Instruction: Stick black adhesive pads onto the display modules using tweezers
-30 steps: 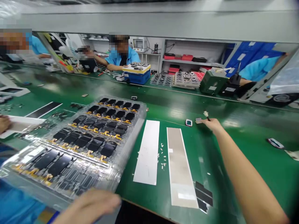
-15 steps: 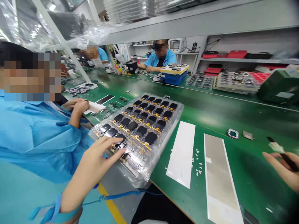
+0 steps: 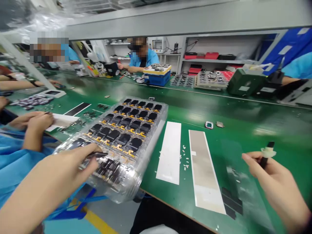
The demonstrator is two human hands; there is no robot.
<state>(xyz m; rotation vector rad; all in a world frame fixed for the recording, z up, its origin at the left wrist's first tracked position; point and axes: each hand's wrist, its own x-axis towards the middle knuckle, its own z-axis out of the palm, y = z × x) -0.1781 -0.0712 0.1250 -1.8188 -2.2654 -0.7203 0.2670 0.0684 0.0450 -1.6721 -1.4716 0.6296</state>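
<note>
A stack of clear plastic trays filled with rows of black parts with gold flex tabs lies on the green bench, its near end hanging over the edge. My left hand reaches onto the near end of the top tray, fingertips pinched at a black part there. My right hand is held above the bench at the right, closed on a thin black stick with a white tip.
A white strip and a grey strip lie side by side on the green bench, with small white bits between them. Two small parts lie further back. A neighbour's hands work at the left. Workers sit across the bench.
The view swung back to the right. My left hand slid further onto the tray's near end and closed its fingers. My right hand with the stick came back towards me.
</note>
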